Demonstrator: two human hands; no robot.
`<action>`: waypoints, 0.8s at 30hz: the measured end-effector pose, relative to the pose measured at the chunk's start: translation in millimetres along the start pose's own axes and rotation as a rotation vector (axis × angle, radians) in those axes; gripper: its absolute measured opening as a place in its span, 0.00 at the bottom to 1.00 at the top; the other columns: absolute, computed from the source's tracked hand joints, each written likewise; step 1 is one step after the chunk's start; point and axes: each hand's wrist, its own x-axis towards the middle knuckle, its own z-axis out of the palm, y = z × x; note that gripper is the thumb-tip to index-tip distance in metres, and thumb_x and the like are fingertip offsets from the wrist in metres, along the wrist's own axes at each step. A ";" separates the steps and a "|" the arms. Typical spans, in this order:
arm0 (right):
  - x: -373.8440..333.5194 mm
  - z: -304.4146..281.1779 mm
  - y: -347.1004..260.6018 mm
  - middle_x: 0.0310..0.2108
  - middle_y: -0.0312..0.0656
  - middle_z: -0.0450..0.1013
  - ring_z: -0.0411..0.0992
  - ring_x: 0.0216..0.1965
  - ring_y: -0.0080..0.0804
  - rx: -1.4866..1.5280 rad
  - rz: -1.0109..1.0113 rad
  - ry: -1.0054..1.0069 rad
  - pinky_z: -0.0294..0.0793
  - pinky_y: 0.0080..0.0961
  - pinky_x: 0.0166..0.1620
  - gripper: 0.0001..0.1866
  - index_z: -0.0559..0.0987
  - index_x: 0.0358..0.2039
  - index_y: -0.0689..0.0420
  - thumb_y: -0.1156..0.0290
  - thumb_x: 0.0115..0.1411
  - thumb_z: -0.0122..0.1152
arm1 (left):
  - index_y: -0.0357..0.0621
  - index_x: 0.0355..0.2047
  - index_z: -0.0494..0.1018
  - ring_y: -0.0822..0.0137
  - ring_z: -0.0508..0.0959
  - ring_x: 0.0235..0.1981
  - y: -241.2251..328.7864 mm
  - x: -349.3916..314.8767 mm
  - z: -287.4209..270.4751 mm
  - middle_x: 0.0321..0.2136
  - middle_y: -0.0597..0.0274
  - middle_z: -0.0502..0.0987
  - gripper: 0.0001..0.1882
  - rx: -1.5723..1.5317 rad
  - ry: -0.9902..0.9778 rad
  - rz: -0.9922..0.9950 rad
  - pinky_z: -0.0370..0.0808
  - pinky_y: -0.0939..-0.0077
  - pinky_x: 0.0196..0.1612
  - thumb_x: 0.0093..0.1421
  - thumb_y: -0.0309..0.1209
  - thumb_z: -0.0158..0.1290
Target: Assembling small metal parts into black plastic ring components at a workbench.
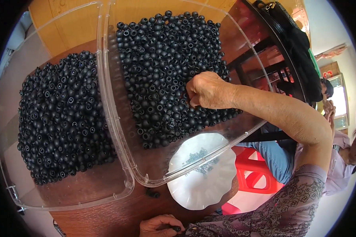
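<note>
My right hand (pixel 209 91) reaches into the right clear plastic bin, its fingers curled down among small round black hollow parts (pixel 166 51). Whatever those fingers hold is hidden. Low in the view, my left hand (pixel 159 226) is closed on a small black part (pixel 176 228) pinched at the fingertips. The left clear bin holds a heap of similar black parts (pixel 63 114), some with a pale ring or dot in the middle. Beside the right bin stands a white wavy-edged bowl (pixel 190 193) with tiny clear pieces (pixel 203 160) in it, partly seen through the bin's wall.
The two bins meet at their raised rims (pixel 106 87) on a brown wooden table (pixel 103 221). A few loose black parts (pixel 152 193) lie near the bowl. To the right are a red plastic stool (pixel 257 173), a dark bag (pixel 300 51) and a seated person (pixel 340 158).
</note>
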 end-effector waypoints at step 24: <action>-157.4 -34.1 -67.7 0.25 0.31 0.68 0.65 0.26 0.14 0.797 -0.148 0.557 0.65 0.12 0.30 0.07 0.70 0.24 0.59 0.81 0.50 0.60 | 0.31 0.32 0.69 0.61 0.74 0.26 -0.6 -3.4 14.7 0.27 0.47 0.75 0.07 0.040 0.234 0.043 0.72 0.69 0.32 0.51 0.15 0.48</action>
